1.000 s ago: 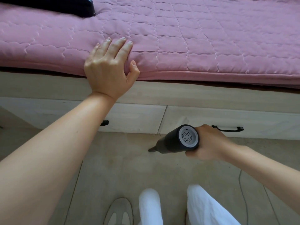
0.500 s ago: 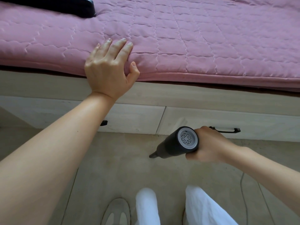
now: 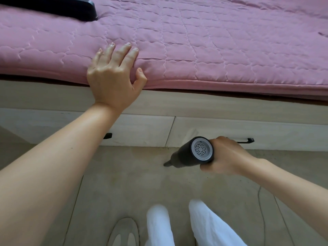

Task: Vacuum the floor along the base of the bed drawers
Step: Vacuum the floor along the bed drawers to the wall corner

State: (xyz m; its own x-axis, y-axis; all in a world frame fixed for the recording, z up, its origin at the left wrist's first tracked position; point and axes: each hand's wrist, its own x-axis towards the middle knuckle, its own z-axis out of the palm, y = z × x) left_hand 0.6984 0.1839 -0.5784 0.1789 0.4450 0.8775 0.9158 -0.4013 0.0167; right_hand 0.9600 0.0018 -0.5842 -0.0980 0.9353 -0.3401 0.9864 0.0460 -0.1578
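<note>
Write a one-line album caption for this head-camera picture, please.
Right hand aims a handheld vacuum at the floor below the bed drawers, left hand resting on the pink quilt.

Hidden, cropped or unclear at the bed's foot

The right hand (image 3: 229, 157) wraps the handheld vacuum (image 3: 193, 153), covering its grip and the left end of the right drawer handle (image 3: 247, 140); the left forearm hides all but the tip of the left drawer handle (image 3: 108, 135); the nozzle tip (image 3: 166, 164) is too small to tell whether it touches the floor (image 3: 124, 174); the black object (image 3: 58, 7) on the pink quilt (image 3: 213, 41) is cut by the top edge and unidentifiable; the slipper (image 3: 124, 233) and white trouser legs (image 3: 177, 226) are blurred and cropped at the bottom; a thin cord (image 3: 261, 210) runs out of frame.
</note>
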